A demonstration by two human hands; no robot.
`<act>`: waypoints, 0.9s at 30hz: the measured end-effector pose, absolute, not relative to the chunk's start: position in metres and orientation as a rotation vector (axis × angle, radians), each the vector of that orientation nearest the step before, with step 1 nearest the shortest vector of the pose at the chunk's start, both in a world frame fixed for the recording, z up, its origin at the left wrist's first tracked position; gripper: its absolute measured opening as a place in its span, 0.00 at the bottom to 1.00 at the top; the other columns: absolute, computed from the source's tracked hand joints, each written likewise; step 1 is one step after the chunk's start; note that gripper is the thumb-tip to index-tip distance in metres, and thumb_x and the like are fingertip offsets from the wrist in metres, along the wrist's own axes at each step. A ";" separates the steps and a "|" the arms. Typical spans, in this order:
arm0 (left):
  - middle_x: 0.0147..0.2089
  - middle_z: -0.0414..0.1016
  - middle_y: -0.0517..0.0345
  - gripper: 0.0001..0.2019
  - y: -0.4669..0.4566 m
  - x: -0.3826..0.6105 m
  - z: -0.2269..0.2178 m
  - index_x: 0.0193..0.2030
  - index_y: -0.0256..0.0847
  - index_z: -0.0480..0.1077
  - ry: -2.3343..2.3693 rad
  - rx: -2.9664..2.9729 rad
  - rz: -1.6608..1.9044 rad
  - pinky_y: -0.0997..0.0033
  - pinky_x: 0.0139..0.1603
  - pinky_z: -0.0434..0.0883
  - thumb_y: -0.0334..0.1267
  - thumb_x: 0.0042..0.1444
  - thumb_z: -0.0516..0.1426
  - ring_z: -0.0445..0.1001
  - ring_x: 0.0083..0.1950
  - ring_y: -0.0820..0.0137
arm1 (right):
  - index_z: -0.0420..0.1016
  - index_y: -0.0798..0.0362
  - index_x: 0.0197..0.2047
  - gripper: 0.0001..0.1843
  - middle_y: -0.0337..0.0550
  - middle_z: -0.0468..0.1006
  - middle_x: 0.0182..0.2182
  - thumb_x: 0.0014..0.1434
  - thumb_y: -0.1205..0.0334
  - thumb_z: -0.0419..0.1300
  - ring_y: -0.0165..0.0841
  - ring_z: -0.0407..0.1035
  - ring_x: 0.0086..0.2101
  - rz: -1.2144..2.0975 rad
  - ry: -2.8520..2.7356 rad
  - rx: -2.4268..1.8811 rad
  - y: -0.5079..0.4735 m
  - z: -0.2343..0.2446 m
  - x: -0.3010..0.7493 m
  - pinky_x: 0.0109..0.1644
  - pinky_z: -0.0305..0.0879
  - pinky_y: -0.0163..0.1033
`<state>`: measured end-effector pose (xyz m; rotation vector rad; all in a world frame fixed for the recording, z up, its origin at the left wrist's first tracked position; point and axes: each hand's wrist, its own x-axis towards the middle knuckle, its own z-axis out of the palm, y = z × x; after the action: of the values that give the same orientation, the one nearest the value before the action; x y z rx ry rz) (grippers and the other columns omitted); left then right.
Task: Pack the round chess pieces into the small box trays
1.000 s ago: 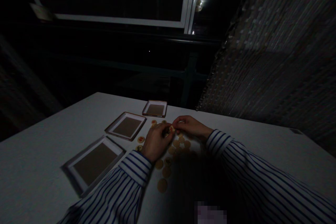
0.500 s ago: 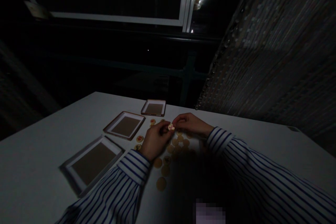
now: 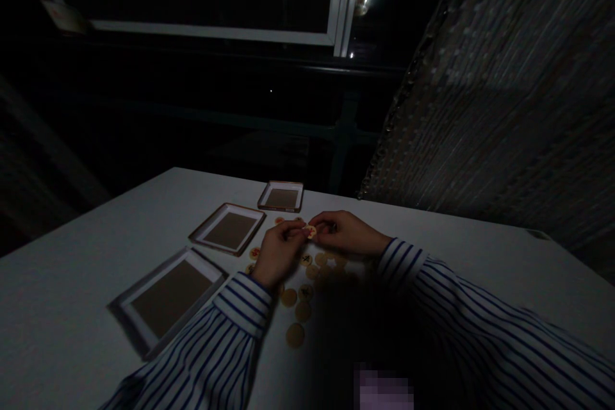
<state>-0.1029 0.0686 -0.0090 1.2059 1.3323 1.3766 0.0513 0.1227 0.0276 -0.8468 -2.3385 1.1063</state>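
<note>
Game piece [image 3: 312, 231], a small pale disc bearing a red character, raised above the tabletop [image 3: 106, 256] between the fingertips of both hands, near the middle of the scene. The left hand [image 3: 278, 253] reaches in from the near left, its grip pinched on the left edge of the disc; the right hand [image 3: 350, 232] meets it from the right, its grip likewise closed on the disc by the fingertips. Both wrists emerge from striped cuffs [image 3: 402, 261], white with blue lines. Below and around the hands lie further discs: a red-marked disc [image 3: 255, 254] just beside the left hand, a dark-marked disc [image 3: 306, 259] between the hands on their near side, and several plain-faced discs, of which the nearest [image 3: 295, 335] lies toward the viewer; others are crowded together in shadow, where their faces cannot be made out. To the left, three shallow rectangular trays form a diagonal row: the near tray [image 3: 172, 296], the middle tray [image 3: 230, 230] and the far tray [image 3: 281, 198], each with a brown base and a pale inner wall. Beyond the tabletop stand a pale window frame [image 3: 211, 31] and, at right, a hanging strand curtain [image 3: 480, 90].
</note>
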 end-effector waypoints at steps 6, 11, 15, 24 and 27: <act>0.29 0.74 0.55 0.15 0.068 -0.102 -0.007 0.36 0.33 0.70 1.393 1.208 1.374 0.75 0.29 0.65 0.42 0.43 0.58 0.71 0.30 0.71 | 0.72 0.52 0.41 0.14 0.40 0.74 0.31 0.52 0.58 0.54 0.29 0.66 0.31 0.542 -2.598 -0.874 0.116 0.036 0.051 0.33 0.57 0.32; 0.35 0.74 0.52 0.14 0.071 -0.106 -0.014 0.36 0.35 0.70 1.434 1.333 1.413 0.72 0.35 0.67 0.43 0.47 0.55 0.72 0.35 0.69 | 0.71 0.52 0.42 0.15 0.41 0.75 0.31 0.53 0.55 0.52 0.30 0.67 0.31 0.359 -2.630 -1.009 0.122 0.033 0.054 0.34 0.56 0.32; 0.35 0.75 0.52 0.13 0.073 -0.109 -0.020 0.37 0.36 0.71 1.510 1.397 1.429 0.69 0.39 0.67 0.42 0.48 0.53 0.73 0.37 0.67 | 0.71 0.53 0.41 0.17 0.44 0.75 0.35 0.52 0.53 0.53 0.32 0.67 0.35 0.233 -2.612 -1.223 0.134 0.027 0.058 0.37 0.56 0.33; 0.35 0.75 0.52 0.14 0.072 -0.111 -0.021 0.37 0.37 0.71 1.615 1.531 1.418 0.68 0.41 0.67 0.42 0.50 0.51 0.73 0.37 0.67 | 0.72 0.49 0.40 0.18 0.46 0.72 0.42 0.51 0.49 0.51 0.40 0.63 0.44 0.192 -2.628 -1.516 0.153 0.015 0.047 0.41 0.55 0.42; 0.36 0.75 0.51 0.14 0.072 -0.112 -0.024 0.39 0.37 0.71 1.637 1.570 1.422 0.68 0.40 0.67 0.42 0.51 0.51 0.72 0.37 0.67 | 0.72 0.49 0.40 0.18 0.47 0.72 0.42 0.50 0.50 0.51 0.42 0.63 0.44 0.192 -2.631 -1.529 0.155 0.012 0.046 0.42 0.55 0.44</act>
<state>-0.1121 0.0723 -0.0242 1.5696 1.6369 1.4217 0.0455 0.1548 0.0118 -1.5286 -2.6308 0.1922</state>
